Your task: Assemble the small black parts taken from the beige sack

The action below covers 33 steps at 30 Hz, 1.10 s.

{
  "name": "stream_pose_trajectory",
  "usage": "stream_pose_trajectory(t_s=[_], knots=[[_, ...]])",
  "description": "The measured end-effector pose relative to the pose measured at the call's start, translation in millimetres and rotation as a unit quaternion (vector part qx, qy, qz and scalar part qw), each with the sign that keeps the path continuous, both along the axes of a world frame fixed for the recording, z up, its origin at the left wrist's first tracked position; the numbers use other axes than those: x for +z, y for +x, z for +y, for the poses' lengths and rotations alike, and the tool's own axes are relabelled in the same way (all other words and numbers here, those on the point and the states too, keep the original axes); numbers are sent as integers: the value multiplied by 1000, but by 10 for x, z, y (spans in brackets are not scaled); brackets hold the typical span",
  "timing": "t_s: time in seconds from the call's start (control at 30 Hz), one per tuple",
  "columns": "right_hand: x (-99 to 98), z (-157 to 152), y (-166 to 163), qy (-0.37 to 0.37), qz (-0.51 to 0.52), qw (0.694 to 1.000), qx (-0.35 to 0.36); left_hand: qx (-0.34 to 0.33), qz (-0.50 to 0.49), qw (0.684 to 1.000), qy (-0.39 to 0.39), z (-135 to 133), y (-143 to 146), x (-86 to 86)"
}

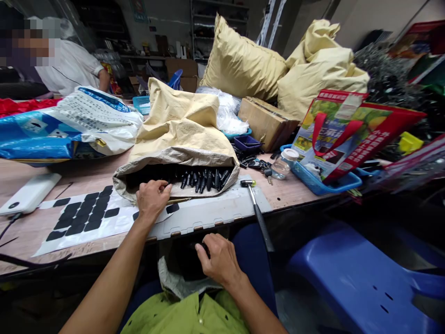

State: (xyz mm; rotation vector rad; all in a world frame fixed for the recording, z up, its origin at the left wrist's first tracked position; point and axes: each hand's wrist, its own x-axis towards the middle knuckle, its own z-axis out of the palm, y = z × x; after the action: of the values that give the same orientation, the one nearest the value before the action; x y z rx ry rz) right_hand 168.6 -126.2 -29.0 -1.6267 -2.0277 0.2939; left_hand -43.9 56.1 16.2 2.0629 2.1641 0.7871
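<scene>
Extends left forearm (116,264) forward with left hand (152,199) palm-down and fingers (153,185) bent; angles right forearm (255,299) inward, holding right hand (222,260) lower and closer in, with fingers curled.

White box-like device (30,194) on L end of table, dark cable (9,221) at its near end; blue/white printed bag (71,127) lies just behind. Person in white top (74,65) sits bkgd L. Rear ctr: bulging yellow sack (243,65) nr a cardboard box (267,121). R side: red-trimmed shopping bag (351,134) (handle loop hanging fwd) in a blue basket (332,187), clear jar (282,167) w/ white lid beside it. Blue plastic chair (365,273) lower R.
</scene>
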Motion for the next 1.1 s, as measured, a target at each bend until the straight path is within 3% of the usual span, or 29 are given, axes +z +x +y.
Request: stream_pose_trajectory(t_s=[0.1, 0.2, 0.27, 0.37, 0.43, 0.5, 0.57, 0.6, 0.7, 0.77, 0.9, 1.0, 1.1], knots=[[-193, 19, -73, -62, -22, 998, -17, 35, 17, 999, -38, 168, 93, -11], [-248, -18, -100, -82, -13, 996, -13, 68, 31, 996, -47, 239, 158, -40], [-173, -41, -78, -56, 17, 998, 0, 68, 34, 995, -58, 255, 147, -54], [111, -16, 83, 37, 71, 997, -8, 42, 28, 997, -63, 189, 55, -34], [354, 45, 307, 105, 74, 988, -83, 31, 21, 999, -28, 53, -8, 9], [561, 127, 598, 127, 25, 965, -228, 2, 4, 1000, 26, -144, -23, 54], [680, 206, 875, 75, -41, 932, -352, -86, -25, 995, 47, -352, 30, 75], [703, 236, 984, 26, -61, 923, -378, -149, -39, 987, 38, -442, 79, 71], [653, 273, 1152, -129, -61, 921, -363, -298, -55, 953, -14, -588, 257, 3], [554, 260, 1171, -154, -28, 926, -343, -315, -48, 947, -33, -583, 351, -62], [353, 182, 1152, -41, 103, 938, -328, -296, -46, 953, -46, -484, 405, -136], [315, 91, 1080, 64, 225, 918, -321, -300, -60, 951, -52, -456, 386, -133], [370, 10, 916, 65, 343, 903, -249, -300, -74, 950, -56, -467, 377, -120]])
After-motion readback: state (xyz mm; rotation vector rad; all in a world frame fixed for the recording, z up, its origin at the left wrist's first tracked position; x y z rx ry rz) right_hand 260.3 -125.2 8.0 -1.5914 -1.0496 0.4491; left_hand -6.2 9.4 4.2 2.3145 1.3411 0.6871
